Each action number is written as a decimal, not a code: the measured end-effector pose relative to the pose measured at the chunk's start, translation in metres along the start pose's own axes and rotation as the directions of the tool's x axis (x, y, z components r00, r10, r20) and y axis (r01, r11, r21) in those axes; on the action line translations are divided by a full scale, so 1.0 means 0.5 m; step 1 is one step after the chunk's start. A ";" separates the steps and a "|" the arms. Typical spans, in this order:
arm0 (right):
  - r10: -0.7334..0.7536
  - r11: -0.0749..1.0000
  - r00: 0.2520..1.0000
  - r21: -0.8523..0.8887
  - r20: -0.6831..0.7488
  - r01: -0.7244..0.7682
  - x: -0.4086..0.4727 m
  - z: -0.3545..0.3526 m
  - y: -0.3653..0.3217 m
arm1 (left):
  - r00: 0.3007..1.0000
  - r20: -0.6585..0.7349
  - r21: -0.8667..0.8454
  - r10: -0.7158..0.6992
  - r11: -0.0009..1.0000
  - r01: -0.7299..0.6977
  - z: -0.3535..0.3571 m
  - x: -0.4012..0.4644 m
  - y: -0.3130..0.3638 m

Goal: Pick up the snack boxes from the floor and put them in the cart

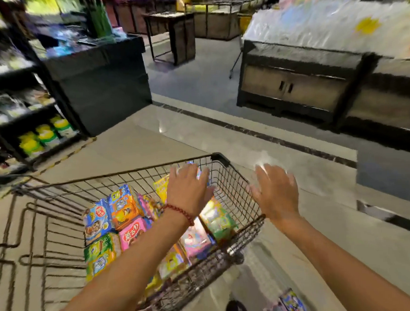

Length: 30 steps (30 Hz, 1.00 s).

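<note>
Both your hands are empty with fingers spread: left hand (pixel 189 191) over the dark wire shopping cart (pixel 240 238) at lower centre, right hand (pixel 277 194) just outside its rim. Reach down next for the colourful printed cardboard snack boxes (pixel 291 303) on the floor, bottom right; many already fill the cart.

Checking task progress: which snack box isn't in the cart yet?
The blue snack box on the floor at the bottom edge, right of the cart; all others lie inside the basket.
</note>
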State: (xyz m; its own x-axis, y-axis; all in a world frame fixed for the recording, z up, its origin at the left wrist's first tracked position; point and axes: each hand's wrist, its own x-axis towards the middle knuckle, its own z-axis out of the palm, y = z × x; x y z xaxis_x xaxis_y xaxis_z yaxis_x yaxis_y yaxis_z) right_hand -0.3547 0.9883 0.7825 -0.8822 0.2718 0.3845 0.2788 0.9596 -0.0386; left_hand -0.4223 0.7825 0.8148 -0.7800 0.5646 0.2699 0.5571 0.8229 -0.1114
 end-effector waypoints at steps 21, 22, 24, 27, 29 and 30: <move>0.511 0.834 0.858 -0.212 -0.057 -0.510 -0.565 -0.130 0.499 | 0.876 0.109 -0.301 0.469 0.856 -0.421 0.002 -0.092 0.609; 0.526 0.828 0.850 -0.206 -0.035 -0.521 -0.590 -0.116 0.521 | 0.869 0.132 -0.314 0.476 0.852 -0.419 0.024 -0.100 0.630; 0.553 0.816 0.833 -0.204 0.006 -0.541 -0.629 -0.081 0.557 | 0.853 0.182 -0.306 0.488 0.853 -0.423 0.068 -0.112 0.665; 0.571 0.812 0.820 -0.182 0.042 -0.555 -0.670 -0.003 0.585 | 0.812 0.328 -0.237 0.482 0.875 -0.423 0.151 -0.121 0.699; 0.570 0.819 0.817 -0.143 0.089 -0.555 -0.693 0.072 0.589 | 0.785 0.402 -0.212 0.471 0.882 -0.421 0.221 -0.130 0.712; 0.570 0.821 0.811 -0.128 0.132 -0.557 -0.707 0.116 0.589 | 0.772 0.432 -0.203 0.467 0.884 -0.421 0.264 -0.137 0.717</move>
State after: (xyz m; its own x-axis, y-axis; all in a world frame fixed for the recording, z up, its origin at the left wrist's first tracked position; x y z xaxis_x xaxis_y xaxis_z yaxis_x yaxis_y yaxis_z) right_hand 0.0171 1.1790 0.5820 -0.6064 0.7772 0.1679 0.7684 0.6271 -0.1280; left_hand -0.2069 1.0472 0.6301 -0.4648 0.8473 -0.2569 0.8788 0.4768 -0.0176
